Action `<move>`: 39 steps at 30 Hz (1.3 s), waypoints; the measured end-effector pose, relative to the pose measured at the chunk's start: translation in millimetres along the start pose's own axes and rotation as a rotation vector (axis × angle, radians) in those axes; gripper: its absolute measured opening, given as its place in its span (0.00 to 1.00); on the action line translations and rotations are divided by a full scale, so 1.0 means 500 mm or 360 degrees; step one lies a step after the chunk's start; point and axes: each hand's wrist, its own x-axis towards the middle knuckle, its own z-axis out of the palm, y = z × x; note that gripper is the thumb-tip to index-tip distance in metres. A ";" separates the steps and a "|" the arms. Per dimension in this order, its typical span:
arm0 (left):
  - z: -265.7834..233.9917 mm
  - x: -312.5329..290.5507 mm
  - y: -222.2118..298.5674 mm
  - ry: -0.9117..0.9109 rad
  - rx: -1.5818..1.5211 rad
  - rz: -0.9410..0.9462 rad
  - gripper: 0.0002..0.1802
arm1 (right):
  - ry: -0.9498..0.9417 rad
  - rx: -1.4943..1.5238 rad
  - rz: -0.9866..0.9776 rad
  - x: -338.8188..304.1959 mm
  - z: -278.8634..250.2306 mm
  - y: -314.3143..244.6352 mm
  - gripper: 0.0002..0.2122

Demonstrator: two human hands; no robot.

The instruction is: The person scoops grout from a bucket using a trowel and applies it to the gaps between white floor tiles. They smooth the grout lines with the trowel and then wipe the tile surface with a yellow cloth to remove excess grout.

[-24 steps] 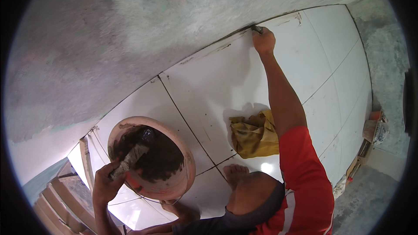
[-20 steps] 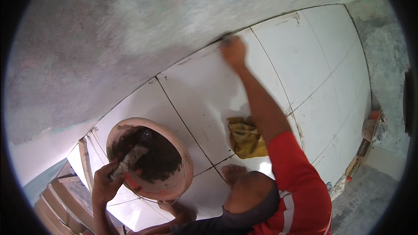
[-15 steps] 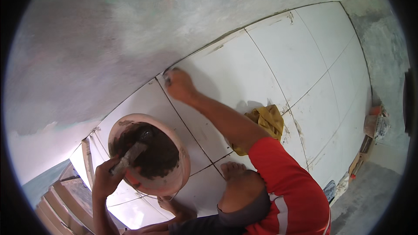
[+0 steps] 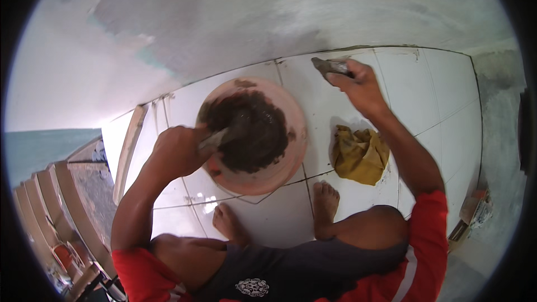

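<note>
My left hand (image 4: 180, 150) is closed around a flat, pale tool (image 4: 214, 141) smeared with mortar. The tool's far end dips into dark wet mortar (image 4: 251, 140) in a round pinkish basin (image 4: 297, 112) on the tiles. At the upper right, my right hand (image 4: 361, 86) grips a small grey, mortar-coated piece (image 4: 331, 68), held above the tiles close to the wall; its exact kind cannot be made out. A crumpled mustard-yellow cloth (image 4: 361, 155) lies right of the basin, below my right forearm.
White floor tiles (image 4: 268, 221) with dark joints meet a grey plastered wall (image 4: 224, 17) along the far side. My bare feet flank the basin's near side. On the left, a wooden strip (image 4: 128, 154) stands by steps (image 4: 53, 201). A small box (image 4: 472, 207) sits at the right wall.
My right hand has come away from the wall joint, showing the grey piece in it. My left hand still holds the tool in the basin. The view has turned and shifted.
</note>
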 end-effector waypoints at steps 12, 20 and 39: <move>0.004 0.030 -0.014 -0.0126 -0.1079 -0.0010 0.18 | -0.0168 0.0291 -0.0105 -0.162 0.137 -0.081 0.12; -0.021 -0.009 -0.036 -0.0212 -0.1499 -0.0248 0.20 | 0.0164 0.0309 -0.0397 -0.171 0.212 -0.009 0.14; -0.013 -0.033 -0.023 0.0057 -0.1221 -0.0199 0.19 | -0.0417 0.0364 -0.0373 -0.185 0.252 -0.012 0.14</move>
